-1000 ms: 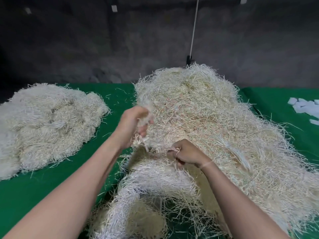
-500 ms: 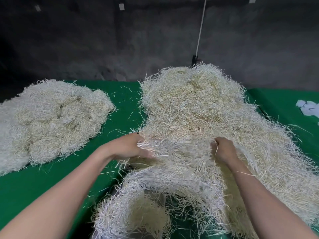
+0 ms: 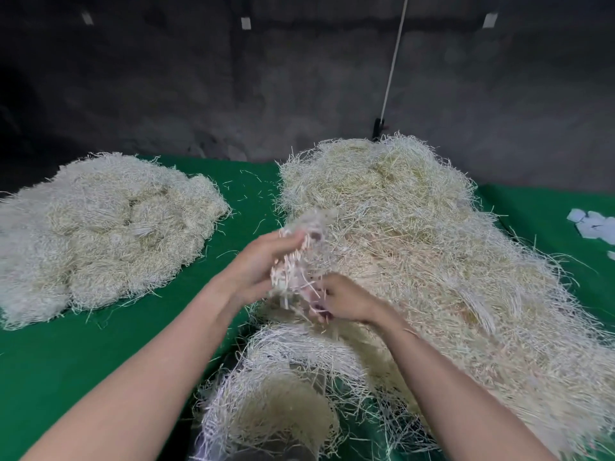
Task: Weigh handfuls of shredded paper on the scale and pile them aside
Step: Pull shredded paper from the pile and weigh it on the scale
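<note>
**Clump of shreds held between both hands over the tabletop**

At the far left a low, wide pile of shredded paper (image 3: 100,227) lies on the green tabletop (image 3: 83,361), well apart from the hands, with loose strands scattered on the cloth along its right edge.

Toward the centre, the left hand (image 3: 256,264) is raised with its palm turned to the right. Its fingers are nearly straight and pressed against the left side of a blurred clump of shreds (image 3: 299,261). The clump is held up in front of the near-left slope of the big heap.

Just right of the clump and lower, the right hand (image 3: 346,299) has its fingers curled in and grips the clump's bottom end.

Below both forearms, at the near edge, a looser ring-shaped mass of shreds (image 3: 276,404) lies against the foot of the big heap. What lies under it cannot be made out.

The big heap (image 3: 432,234) fills the centre and right, rising toward the dark wall and sloping down to the lower right corner. A white cord (image 3: 394,61) runs down the wall behind its top.

At the far right edge a few white paper slips (image 3: 595,226) lie on the green cloth.
</note>
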